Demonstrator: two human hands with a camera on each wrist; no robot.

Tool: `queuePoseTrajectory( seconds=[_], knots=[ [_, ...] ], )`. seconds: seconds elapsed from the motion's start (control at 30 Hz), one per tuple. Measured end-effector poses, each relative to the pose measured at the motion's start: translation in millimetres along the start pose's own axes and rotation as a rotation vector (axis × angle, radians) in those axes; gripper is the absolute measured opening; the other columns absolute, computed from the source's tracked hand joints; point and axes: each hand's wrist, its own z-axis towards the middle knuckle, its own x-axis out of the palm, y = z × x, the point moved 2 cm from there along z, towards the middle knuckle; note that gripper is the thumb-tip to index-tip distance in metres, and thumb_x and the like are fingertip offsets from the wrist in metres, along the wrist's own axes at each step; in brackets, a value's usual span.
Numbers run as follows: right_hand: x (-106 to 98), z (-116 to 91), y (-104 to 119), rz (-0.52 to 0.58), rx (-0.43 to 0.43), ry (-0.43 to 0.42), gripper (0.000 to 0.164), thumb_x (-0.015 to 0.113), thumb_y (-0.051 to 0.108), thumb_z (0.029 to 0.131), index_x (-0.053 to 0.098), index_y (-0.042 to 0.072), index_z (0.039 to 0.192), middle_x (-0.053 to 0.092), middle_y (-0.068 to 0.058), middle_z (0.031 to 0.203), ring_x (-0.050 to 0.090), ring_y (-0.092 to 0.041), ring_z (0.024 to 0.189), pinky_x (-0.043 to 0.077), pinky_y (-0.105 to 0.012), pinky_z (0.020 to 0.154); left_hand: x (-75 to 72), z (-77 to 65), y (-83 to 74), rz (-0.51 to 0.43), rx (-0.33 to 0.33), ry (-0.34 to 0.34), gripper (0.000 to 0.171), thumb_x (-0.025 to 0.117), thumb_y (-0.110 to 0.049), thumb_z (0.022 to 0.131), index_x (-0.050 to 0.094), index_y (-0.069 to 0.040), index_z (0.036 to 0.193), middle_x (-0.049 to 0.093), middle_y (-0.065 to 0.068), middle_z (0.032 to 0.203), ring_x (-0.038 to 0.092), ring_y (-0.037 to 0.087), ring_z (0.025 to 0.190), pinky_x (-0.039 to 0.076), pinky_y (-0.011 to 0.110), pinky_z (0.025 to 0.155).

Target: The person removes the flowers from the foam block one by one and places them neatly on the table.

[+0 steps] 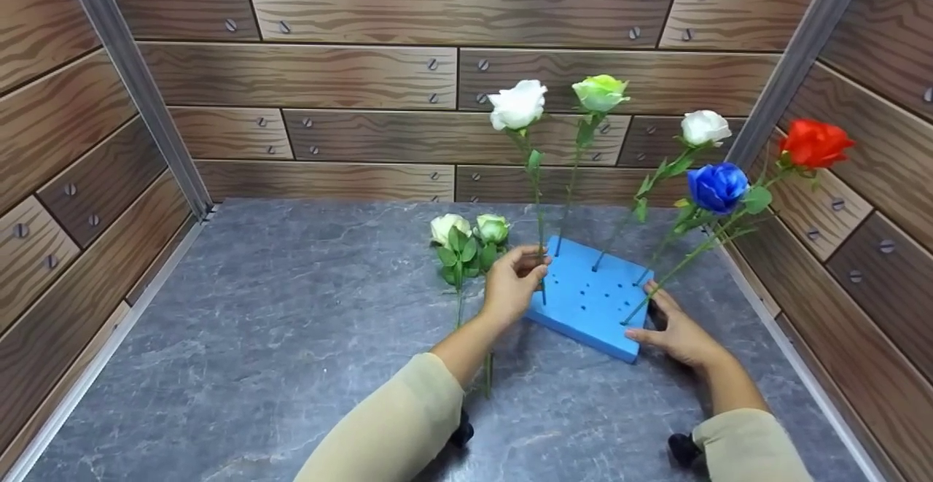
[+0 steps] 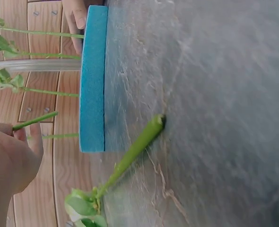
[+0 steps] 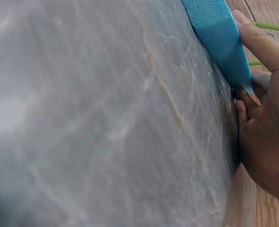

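On blk (image 1: 594, 305): 4 roses (image 1: 719, 187); L hand (image 1: 514, 285) holds 1

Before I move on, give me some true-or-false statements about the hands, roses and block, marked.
1. The left hand pinches the stem of a white rose. True.
2. The right hand touches the blue block. True.
3. The pinched stem's lower end is in the block. False: the left wrist view shows that end clear of it.
4. The red rose lies flat. False: the red rose stands in the block.
5. Two pale roses lie on the table. True.
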Motion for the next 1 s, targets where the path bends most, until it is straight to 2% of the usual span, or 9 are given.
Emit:
queuePoseTrajectory(
  seconds=[0.2, 0.37, 0.6, 0.8, 1.0],
  knots=[
    [1, 0, 0, -0.004, -0.004, -0.005, 0.117, 0.082, 0.033, 0.098, -0.002, 0.011, 0.175, -0.013, -0.029, 0.180, -0.003, -0.063, 0.162, 0.016, -0.083, 0.126, -4.3, -6.5, 0.1, 0.072, 0.024, 0.022, 0.029, 0.071, -0.001, 0.102, 0.074, -0.005, 0.131, 0.079, 0.013, 0.126, 0.077, 0.019, 0.109, 0.066, 0.023, 0.086],
    [1, 0, 1, -0.005, 0.004, -0.003, 0.117, 0.082, 0.037, 0.098, -0.002, 0.012, 0.175, -0.015, -0.028, 0.180, -0.005, -0.062, 0.163, 0.013, -0.082, 0.127, -10.7, -10.6, 1.7, 0.096, 0.021, 0.032, 0.029, 0.072, -0.002, 0.103, 0.073, -0.005, 0.132, 0.069, 0.014, 0.134, 0.076, 0.023, 0.111, 0.066, 0.024, 0.085],
    [2, -1, 2, 0.000, 0.015, 0.000, 0.118, 0.082, 0.036, 0.098, -0.004, 0.013, 0.175, -0.015, -0.030, 0.179, -0.007, -0.064, 0.162, 0.015, -0.083, 0.126, -19.8, -12.3, 3.9, 0.158, 0.056, 0.009, 0.028, 0.074, -0.001, 0.100, 0.076, -0.007, 0.127, 0.078, 0.014, 0.121, 0.078, 0.020, 0.105, 0.066, 0.023, 0.085],
    [1, 1, 0, 0.006, 0.020, -0.004, 0.119, 0.082, 0.034, 0.098, -0.006, 0.013, 0.175, -0.015, -0.031, 0.179, -0.006, -0.064, 0.161, 0.014, -0.083, 0.126, -27.6, -15.5, 4.7, 0.197, 0.054, 0.005, 0.029, 0.075, -0.001, 0.100, 0.075, -0.006, 0.129, 0.078, 0.015, 0.119, 0.077, 0.023, 0.107, 0.066, 0.025, 0.086],
    [1, 0, 0, 0.004, 0.032, -0.005, 0.120, 0.083, 0.039, 0.097, -0.005, 0.013, 0.175, -0.016, -0.029, 0.179, -0.009, -0.063, 0.162, 0.011, -0.084, 0.127, -34.8, -18.3, 6.7, 0.220, 0.070, -0.002, 0.031, 0.075, 0.000, 0.099, 0.074, -0.006, 0.130, 0.078, 0.015, 0.117, 0.077, 0.025, 0.107, 0.066, 0.027, 0.087]
  ],
)
